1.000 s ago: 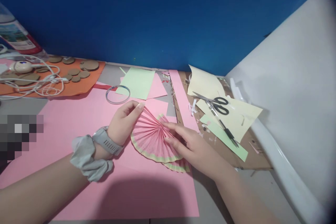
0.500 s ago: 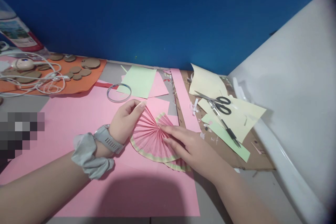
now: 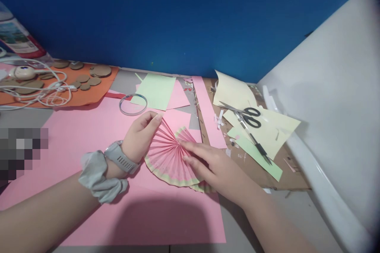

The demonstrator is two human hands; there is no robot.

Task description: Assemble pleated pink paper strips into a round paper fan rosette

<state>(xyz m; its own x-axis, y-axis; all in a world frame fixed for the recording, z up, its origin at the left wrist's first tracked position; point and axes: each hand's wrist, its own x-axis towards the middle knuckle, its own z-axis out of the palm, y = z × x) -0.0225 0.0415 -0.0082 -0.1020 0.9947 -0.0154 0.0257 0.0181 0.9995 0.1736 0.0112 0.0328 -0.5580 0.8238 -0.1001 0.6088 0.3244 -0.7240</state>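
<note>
White letters (image 3: 242, 157) resembling "wf" stand on the brown cardboard (image 3: 252, 176); the bottle label (image 3: 16, 39) is too small to read.

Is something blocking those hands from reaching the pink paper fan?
Nothing visible: the left hand pinches the watermelon-patterned paper fan at its upper edge, and the right hand touches it near its gathered center. The scissors lie apart, to the right.

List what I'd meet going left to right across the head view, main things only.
Labelled bottle → grey scrunchie → ring-shaped band → pleated watermelon-patterned fan → black-handled scissors → white panel.
</note>
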